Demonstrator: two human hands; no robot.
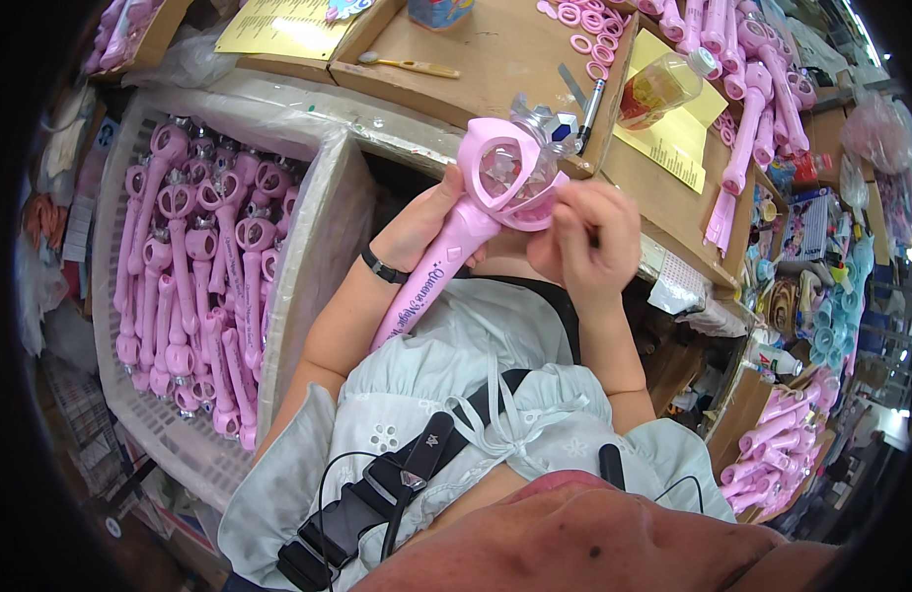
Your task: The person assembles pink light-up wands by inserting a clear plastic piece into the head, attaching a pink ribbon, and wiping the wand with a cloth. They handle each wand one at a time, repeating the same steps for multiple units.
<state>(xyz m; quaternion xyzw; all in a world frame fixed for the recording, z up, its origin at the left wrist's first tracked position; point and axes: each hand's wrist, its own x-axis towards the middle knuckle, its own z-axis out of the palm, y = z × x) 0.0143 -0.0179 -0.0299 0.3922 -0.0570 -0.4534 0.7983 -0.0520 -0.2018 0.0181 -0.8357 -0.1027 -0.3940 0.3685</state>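
I hold a pink toy wand (454,237) with a heart-shaped head and a clear faceted gem. My left hand (423,225) grips its handle just below the head; a black band sits on that wrist. My right hand (586,242) pinches the right rim of the heart head, fingers curled against it. A silver and blue crown piece tops the wand. The wand slants from lower left up toward the wooden bench (495,59).
A white basket (115,395) on my left holds several finished pink wands (194,266). The bench carries pink rings (589,35), a plastic bottle (663,87), a pen (588,113), yellow sheets (278,28) and more wands (752,89). Another box of wands (777,444) stands lower right.
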